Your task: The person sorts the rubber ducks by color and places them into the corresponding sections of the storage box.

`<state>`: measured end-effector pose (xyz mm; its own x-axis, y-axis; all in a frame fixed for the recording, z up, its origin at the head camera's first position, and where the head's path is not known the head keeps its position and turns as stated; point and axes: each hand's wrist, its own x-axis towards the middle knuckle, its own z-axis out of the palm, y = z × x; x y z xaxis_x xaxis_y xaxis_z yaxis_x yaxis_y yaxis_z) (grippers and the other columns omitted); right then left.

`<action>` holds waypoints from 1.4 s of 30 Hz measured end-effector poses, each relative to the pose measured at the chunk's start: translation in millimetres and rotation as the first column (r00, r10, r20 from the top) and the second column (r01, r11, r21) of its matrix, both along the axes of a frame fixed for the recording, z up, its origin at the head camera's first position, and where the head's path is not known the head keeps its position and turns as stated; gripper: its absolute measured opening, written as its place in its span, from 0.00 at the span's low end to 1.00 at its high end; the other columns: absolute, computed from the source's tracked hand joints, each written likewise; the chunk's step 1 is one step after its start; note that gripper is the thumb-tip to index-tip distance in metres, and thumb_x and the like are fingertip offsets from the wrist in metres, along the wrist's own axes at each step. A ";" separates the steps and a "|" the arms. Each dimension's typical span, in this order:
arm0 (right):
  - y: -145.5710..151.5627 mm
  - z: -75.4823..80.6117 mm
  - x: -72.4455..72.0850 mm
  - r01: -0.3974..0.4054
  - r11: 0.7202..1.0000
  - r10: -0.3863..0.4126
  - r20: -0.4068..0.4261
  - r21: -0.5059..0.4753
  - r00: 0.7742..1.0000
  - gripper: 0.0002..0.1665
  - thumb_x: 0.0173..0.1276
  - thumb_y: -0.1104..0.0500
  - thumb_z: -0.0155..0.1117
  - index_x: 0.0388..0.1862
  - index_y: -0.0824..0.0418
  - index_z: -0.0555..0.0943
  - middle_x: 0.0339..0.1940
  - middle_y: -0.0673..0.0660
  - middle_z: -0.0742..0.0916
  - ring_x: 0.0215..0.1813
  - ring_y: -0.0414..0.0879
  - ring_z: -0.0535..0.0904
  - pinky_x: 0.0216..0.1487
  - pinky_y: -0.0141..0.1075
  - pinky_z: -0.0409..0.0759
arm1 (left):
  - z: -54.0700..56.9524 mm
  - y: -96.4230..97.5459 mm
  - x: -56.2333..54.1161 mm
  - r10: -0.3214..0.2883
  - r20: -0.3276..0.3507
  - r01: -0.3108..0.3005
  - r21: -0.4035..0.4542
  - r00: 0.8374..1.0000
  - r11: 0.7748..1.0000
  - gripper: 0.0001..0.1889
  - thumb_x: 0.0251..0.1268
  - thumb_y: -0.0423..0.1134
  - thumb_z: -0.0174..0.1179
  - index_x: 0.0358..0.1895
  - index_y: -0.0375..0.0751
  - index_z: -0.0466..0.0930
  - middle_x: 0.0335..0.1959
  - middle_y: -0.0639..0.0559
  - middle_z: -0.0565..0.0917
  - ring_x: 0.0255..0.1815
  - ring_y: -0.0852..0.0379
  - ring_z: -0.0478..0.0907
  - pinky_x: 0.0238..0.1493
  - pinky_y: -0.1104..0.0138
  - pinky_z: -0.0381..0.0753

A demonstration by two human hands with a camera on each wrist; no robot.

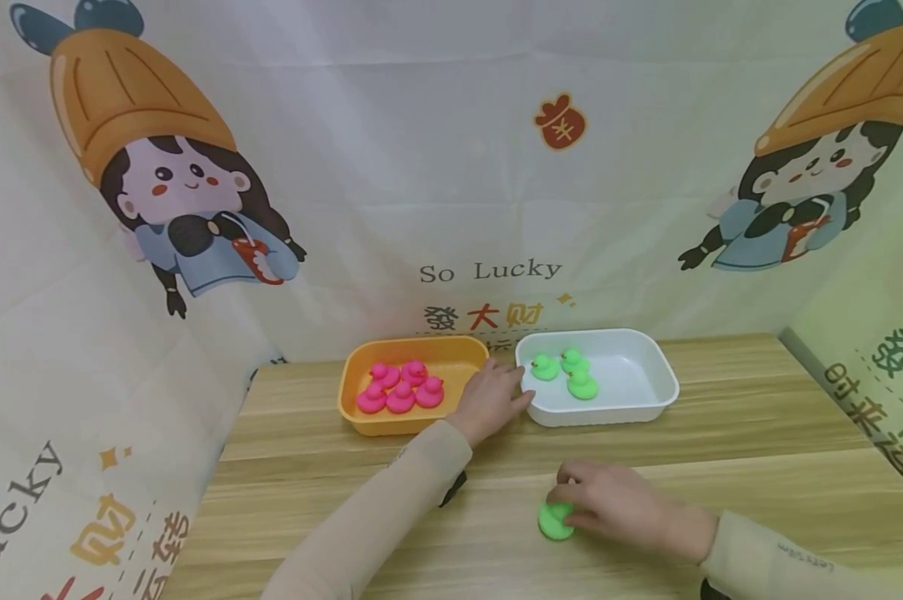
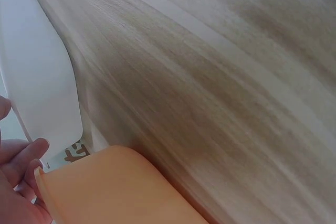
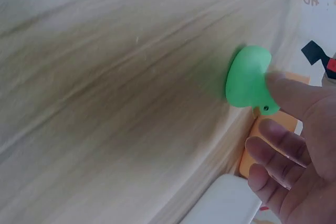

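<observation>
My right hand [image 1: 620, 504] pinches a green rubber duck [image 1: 555, 521] by its upper part, at the front of the wooden table. In the right wrist view the thumb lies against the duck [image 3: 247, 80], and the other fingers are bent beside it. Whether the duck touches the table is hard to tell. Between the two trays, my left hand [image 1: 489, 402] holds the near left corner of the white tray [image 1: 597, 414] at its rim. Three green ducks [image 1: 582, 384] sit in that tray, towards its left side.
Left of the white tray stands an orange tray [image 1: 402, 427] with several pink rubber ducks [image 1: 401, 397] in it. Both trays are at the back of the wooden table [image 1: 331, 508], near a printed cloth [image 1: 391, 167] that hangs behind and along the sides.
</observation>
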<state>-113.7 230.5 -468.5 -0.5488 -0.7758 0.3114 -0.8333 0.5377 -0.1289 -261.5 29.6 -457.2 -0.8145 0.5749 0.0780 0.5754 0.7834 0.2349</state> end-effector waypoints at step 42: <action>15.8 42.5 -27.2 0.330 0.943 -0.313 0.216 -0.046 0.925 0.14 0.62 0.58 0.79 0.44 0.57 0.84 0.39 0.48 0.88 0.34 0.39 0.80 0.35 0.32 0.80 | -1.7 0.3 -0.8 -0.014 -0.031 0.014 0.006 0.999 1.000 0.25 0.79 0.52 0.58 0.67 0.39 0.80 0.63 0.46 0.85 0.65 0.46 0.76 0.65 0.57 0.78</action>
<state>-140.9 246.3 -426.0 -0.8224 -0.5242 0.2210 -0.5688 0.7530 -0.3309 -262.2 29.8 -458.9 -0.8036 0.5856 0.1066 0.5934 0.7740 0.2212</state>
